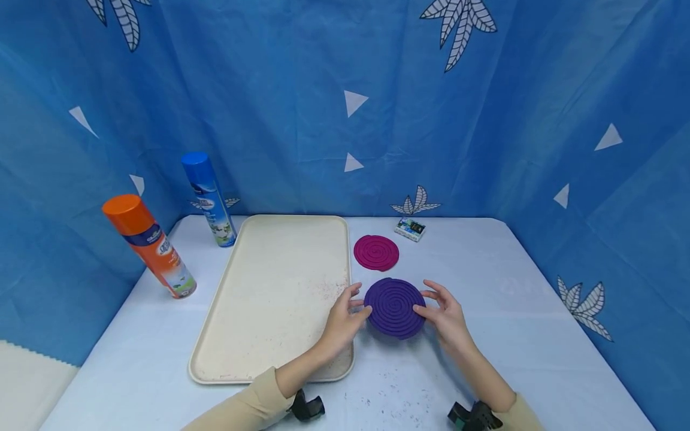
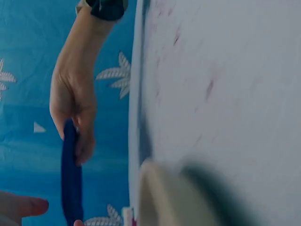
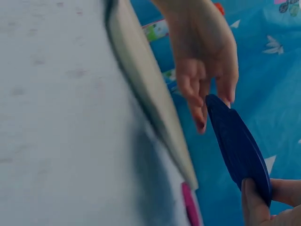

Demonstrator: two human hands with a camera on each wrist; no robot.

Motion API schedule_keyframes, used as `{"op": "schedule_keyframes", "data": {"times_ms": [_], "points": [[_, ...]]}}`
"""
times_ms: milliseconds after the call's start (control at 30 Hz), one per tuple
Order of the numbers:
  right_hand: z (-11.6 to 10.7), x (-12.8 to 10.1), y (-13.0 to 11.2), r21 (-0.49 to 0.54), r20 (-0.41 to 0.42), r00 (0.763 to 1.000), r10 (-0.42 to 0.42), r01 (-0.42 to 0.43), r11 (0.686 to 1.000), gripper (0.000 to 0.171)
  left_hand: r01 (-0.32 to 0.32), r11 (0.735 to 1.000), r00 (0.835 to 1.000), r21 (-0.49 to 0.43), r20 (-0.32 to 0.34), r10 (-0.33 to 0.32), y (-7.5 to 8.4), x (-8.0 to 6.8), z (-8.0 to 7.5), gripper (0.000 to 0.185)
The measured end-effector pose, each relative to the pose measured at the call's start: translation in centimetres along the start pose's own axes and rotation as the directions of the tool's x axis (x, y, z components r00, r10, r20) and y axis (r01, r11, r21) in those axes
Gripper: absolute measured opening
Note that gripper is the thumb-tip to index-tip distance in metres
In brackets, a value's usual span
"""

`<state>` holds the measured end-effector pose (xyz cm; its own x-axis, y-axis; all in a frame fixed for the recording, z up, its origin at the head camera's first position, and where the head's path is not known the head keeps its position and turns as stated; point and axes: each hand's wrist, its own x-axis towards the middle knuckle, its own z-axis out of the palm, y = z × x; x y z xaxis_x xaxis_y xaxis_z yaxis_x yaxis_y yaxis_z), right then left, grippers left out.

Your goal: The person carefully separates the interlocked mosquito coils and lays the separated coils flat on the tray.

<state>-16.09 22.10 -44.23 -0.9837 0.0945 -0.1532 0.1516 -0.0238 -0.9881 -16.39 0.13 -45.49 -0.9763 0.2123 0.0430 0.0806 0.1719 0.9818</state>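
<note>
— What's at the left of the frame?
— An orange-capped spray can (image 1: 148,245), then a blue-capped spray can (image 1: 209,199) further up, both by the cream tray (image 1: 269,293).
— And at the centre?
— The left hand (image 1: 341,320) pinches the left edge of the purple coil (image 1: 395,307), fingers curled on its rim — the coil sits lower centre, lifted off the table (image 1: 528,335) just right of the tray.
— Right of it?
— The right hand (image 1: 445,317) pinches the opposite edge. Above lie a pink coil (image 1: 376,252) and a small box (image 1: 410,228).
</note>
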Motion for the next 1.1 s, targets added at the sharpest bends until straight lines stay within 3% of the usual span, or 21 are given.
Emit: {"op": "schedule_keyframes", "data": {"times_ms": [167,300,467,600,700,900,1100], "points": [[2.2,1.6,-3.1,0.104,0.001,0.999,-0.04,0.04,0.994,0.071,-0.072,0.993,0.997,-0.095,-0.018,0.07,1.5,2.3,-2.3,0.063],[3.9,2.7,-5.6,0.241,0.044,0.997,-0.06,0.047,0.969,0.08,-0.138,0.967,0.987,-0.215,-0.105,0.118,3.3,4.1,-3.7,0.062],[5.8,3.7,-7.9,0.336,0.143,0.985,-0.096,0.044,0.941,0.076,-0.212,0.948,0.965,-0.236,-0.205,0.165,5.3,5.5,-4.9,0.051],[7.0,4.0,-8.4,0.345,0.146,0.981,-0.125,0.068,0.936,0.072,-0.252,0.957,0.95,-0.143,-0.226,0.216,5.7,5.8,-5.3,0.036],[7.5,3.9,-8.4,0.345,0.124,0.984,-0.128,0.078,0.935,0.068,-0.282,0.959,0.938,-0.008,-0.214,0.274,5.6,5.7,-5.4,0.027],[8.1,3.9,-8.3,0.317,0.177,0.975,-0.137,0.076,0.945,0.063,-0.314,0.93,0.928,0.191,-0.145,0.343,5.4,5.2,-5.3,0.022],[8.4,4.1,-8.5,0.29,0.203,0.975,-0.095,0.033,0.956,0.059,-0.304,0.896,0.918,0.323,-0.151,0.366,5.6,4.7,-5.2,0.023]]}}
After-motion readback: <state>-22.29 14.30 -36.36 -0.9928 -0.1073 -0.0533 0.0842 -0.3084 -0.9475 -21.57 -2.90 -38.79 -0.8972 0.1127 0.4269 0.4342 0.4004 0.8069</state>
